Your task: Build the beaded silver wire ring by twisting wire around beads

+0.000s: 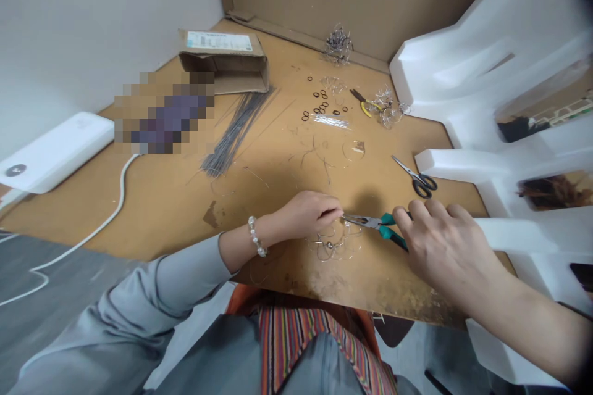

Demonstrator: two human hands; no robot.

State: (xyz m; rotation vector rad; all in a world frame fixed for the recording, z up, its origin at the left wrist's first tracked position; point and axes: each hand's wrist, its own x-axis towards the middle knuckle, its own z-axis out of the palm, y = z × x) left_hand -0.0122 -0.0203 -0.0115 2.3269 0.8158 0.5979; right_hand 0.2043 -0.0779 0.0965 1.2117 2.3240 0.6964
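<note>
My right hand (pixel 445 241) is wrapped round the teal and black handles of long-nose pliers (pixel 370 221), whose jaws point left. My left hand (pixel 310 215) pinches at the tip of those jaws, its thumb and forefinger pressed together. What lies between the fingers is too small to be sure of, though it seems to be part of the thin wire piece below. That bent wire piece (pixel 330 245), with a small shiny ball in it, shows just under my left hand, on or near the tabletop.
Scissors (pixel 419 182) and yellow-handled cutters (pixel 364 102) lie on the brown table (pixel 176 216). Behind my left hand are a bundle of grey wires (pixel 238 129), dark rings (pixel 322 105) and an open cardboard box (pixel 227 62). White foam (pixel 440 62) borders the right side; a power bank (pixel 60 148) sits left.
</note>
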